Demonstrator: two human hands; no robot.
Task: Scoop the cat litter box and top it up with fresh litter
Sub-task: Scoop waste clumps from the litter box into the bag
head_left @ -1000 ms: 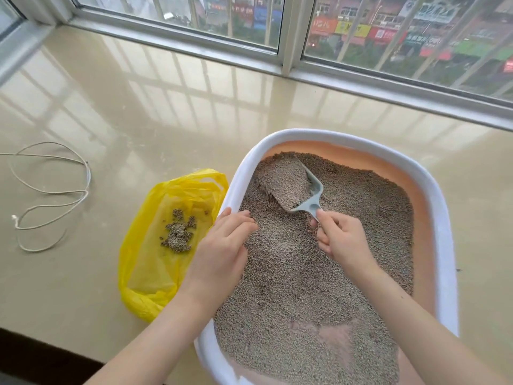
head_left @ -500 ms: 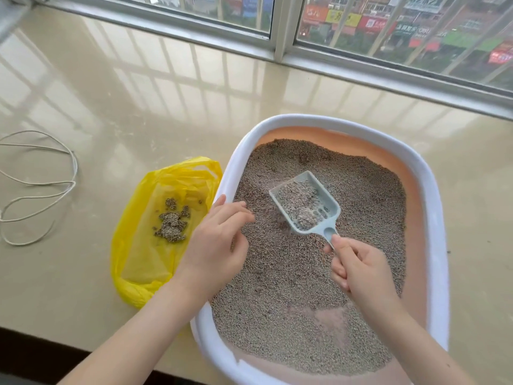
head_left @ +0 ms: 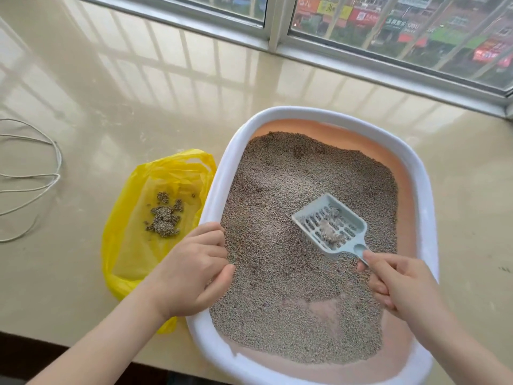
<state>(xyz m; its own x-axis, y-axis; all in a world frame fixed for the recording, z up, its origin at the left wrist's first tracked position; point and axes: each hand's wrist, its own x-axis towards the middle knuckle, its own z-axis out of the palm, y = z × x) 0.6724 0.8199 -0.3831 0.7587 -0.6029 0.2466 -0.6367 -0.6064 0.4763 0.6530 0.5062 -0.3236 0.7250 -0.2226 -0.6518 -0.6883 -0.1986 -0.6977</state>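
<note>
— What do I see nearest to me?

— I see my two bare forearms coming in from the bottom edge. My left hand (head_left: pixel 191 269) rests on the left rim of the white oval plastic litter box (head_left: pixel 219 179), and its fingers are curled over that rim and grip it. My right hand (head_left: pixel 399 284) is over the right part of the box; its fingers are closed around the thin handle of the pale blue slotted plastic scoop (head_left: pixel 331 225).

— And where is the scoop itself?

— I hold it just above the grey granular litter (head_left: pixel 283 218), in the right half of the box, with the pan pointing up and to the left. A small grey clump (head_left: pixel 329 227) lies in the pan on the slots. The litter fills most of the peach-coloured inside; near the front edge I see a bare patch of the bottom.

— What is beside the box?

— I see a yellow thin plastic bag (head_left: pixel 133 232) lying open on the glossy beige tiled floor (head_left: pixel 138 87), touching the left rim of the box. Some dark scooped clumps (head_left: pixel 165 218) lie on it. Further left I see a white looped cord (head_left: pixel 52 176), well apart from the bag.

— And the farthest?

— I see a grey metal window frame (head_left: pixel 277 26) along the top, with a street and coloured shop signs behind the glass.
</note>
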